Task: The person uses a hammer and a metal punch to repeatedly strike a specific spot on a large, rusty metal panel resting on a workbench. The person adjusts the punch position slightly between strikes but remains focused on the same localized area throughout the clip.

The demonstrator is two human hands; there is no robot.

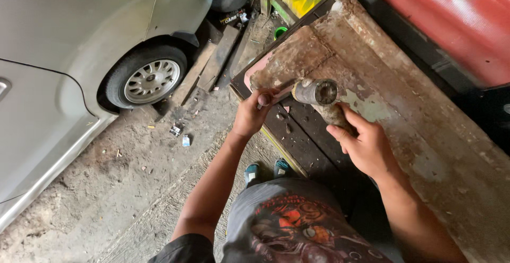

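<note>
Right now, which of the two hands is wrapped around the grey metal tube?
The right hand grips the rusty metal tube from below. The left hand holds a thin tool beside the tube's open end instead.

small white-blue packet (186, 141) – ground by wheel | dark labelled can (229, 18) – under car

View: one camera, worn on the person's head.
Direction: looks steeply down past the chest to both hands.
Nearness: close over the worn bench (404, 109); dirt floor (106, 188) farther below.
Edges: silver car (79, 29) at left, red panel (457, 18) top right.
</note>
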